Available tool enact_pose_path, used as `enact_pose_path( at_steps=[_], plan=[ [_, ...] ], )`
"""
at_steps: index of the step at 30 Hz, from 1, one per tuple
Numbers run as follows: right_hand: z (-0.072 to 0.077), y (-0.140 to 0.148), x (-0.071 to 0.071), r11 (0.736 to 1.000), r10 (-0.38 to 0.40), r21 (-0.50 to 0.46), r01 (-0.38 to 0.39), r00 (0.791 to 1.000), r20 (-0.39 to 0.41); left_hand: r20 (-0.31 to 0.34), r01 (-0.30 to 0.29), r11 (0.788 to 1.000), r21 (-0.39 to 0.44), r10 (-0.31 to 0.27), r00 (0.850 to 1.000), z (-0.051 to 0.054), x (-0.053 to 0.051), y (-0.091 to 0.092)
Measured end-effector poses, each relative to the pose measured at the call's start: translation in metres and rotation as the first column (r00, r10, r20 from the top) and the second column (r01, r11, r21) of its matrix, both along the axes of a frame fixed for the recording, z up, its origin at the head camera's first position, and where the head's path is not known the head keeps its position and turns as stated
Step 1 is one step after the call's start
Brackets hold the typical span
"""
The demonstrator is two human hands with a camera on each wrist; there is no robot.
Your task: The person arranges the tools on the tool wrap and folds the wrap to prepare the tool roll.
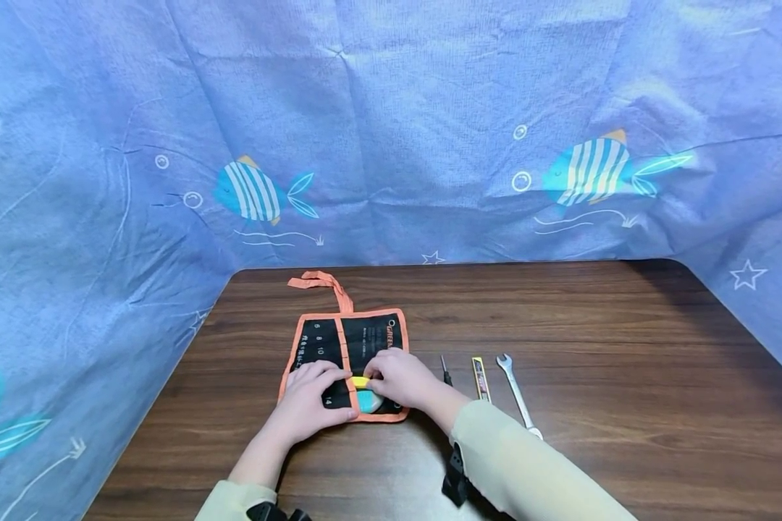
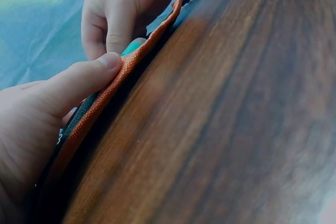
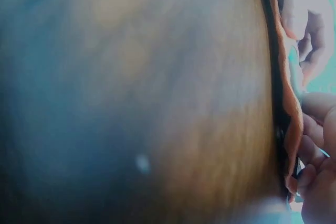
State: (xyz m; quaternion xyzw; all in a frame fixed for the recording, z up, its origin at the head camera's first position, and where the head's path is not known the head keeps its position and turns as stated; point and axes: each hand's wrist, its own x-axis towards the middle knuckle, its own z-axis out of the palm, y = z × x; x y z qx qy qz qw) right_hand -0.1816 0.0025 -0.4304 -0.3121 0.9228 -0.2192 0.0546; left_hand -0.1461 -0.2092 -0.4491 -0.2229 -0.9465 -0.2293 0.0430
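Note:
A black tool pouch [image 1: 378,333] with orange edging and numbered pockets lies flat at the front left of the table. My left hand [image 1: 308,398] rests on its pocket side, fingers spread, with the thumb [image 2: 86,80] pressing the orange edge in the left wrist view. With its fingertips my right hand [image 1: 400,378] pinches a small yellow object [image 1: 360,382] at the pocket mouth; the palm hides part of it and its kind does not show. Just below, a teal and pale rounded object [image 1: 367,401] pokes out of the pocket row, beside the right fingers.
Right of the pouch, partly behind my right arm, lie a thin black-handled screwdriver [image 1: 446,370], a flat yellow-and-black labelled strip [image 1: 480,377] and a combination wrench [image 1: 516,391]. An orange tie strap [image 1: 329,281] trails from the pouch's far edge. A blue fish-print cloth [image 1: 391,145] hangs behind the wooden table.

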Motion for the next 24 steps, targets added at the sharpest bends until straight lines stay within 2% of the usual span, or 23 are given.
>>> enact_pose_path(
  at_steps=[5, 9, 12, 16, 20, 24],
  plan=[
    [0.005, 0.020, -0.002, 0.998, 0.005, -0.063, -0.007, 1.000, -0.028, 0.014, 0.005, 1.000, -0.006, -0.005, 1.000, 0.001, -0.001, 0.004],
    [0.012, 0.044, -0.002, 0.993, -0.057, -0.112, 0.049, 0.996, -0.071, -0.003, 0.008, 1.000, -0.021, -0.008, 1.000, 0.001, -0.002, 0.004],
    [0.018, 0.062, -0.001, 0.985, -0.114, -0.141, 0.104, 0.991, -0.066, -0.020, 0.002, 0.999, -0.036, -0.003, 1.000, 0.000, -0.002, 0.003],
    [0.021, 0.085, 0.001, 0.979, -0.153, -0.144, 0.142, 0.986, -0.065, -0.020, -0.019, 0.998, -0.052, 0.018, 1.000, 0.000, -0.001, 0.003],
    [0.022, 0.109, 0.005, 0.980, -0.162, -0.133, 0.145, 0.979, -0.128, -0.017, -0.041, 0.997, -0.059, 0.040, 0.999, 0.001, -0.002, 0.004],
    [0.021, 0.132, 0.011, 0.978, -0.176, -0.139, 0.152, 0.969, -0.176, -0.023, -0.060, 0.994, -0.090, 0.058, 0.998, 0.001, -0.008, 0.007]
  ],
)
